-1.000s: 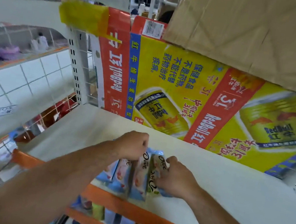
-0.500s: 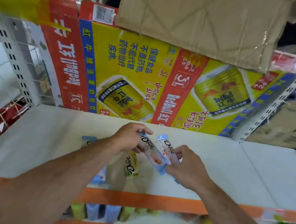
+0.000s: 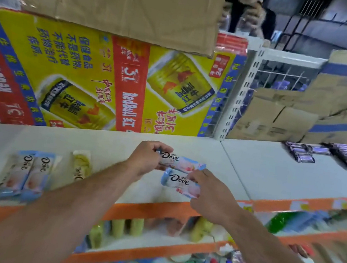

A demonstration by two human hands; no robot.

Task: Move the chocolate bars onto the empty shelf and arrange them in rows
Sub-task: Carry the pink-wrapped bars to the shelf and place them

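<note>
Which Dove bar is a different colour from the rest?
The yellow-green Dove bar, alone on the shelf right of the blue-and-pink pair. The upper bar in the left hand and lower bar in the right hand are blue-and-pink too.

Place: a shop, in a goods aisle.
Signs: white shelves (image 3: 98, 147) with orange rails (image 3: 156, 211) — Red Bull carton (image 3: 83, 68), stacked cardboard boxes (image 3: 282, 118).
</note>
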